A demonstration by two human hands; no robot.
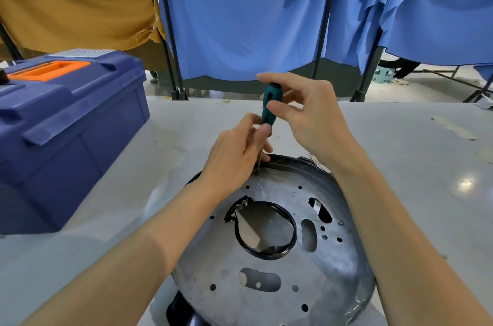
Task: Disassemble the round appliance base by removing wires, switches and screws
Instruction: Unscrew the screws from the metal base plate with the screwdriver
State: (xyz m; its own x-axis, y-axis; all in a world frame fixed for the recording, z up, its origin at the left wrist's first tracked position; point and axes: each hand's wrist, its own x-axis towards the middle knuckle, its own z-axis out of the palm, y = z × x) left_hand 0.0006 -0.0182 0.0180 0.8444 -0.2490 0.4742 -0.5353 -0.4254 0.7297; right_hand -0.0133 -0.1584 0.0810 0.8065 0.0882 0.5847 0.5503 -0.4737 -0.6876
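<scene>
The round appliance base (277,267) lies on the grey table, a silver metal plate with several holes and a black ring around its central opening. A screwdriver (269,106) with a teal and black handle stands upright, its tip on a screw near the plate's far rim. My right hand (306,114) pinches the handle near its top. My left hand (237,152) holds the lower end of the handle and the shaft with its fingertips. Another screw (340,222) sits at the plate's right side.
A blue toolbox (61,128) with an orange handle stands on the table at the left. Blue and mustard cloth hangs on black stands behind the table's far edge (373,102). A small stool (384,75) is on the floor at the back right.
</scene>
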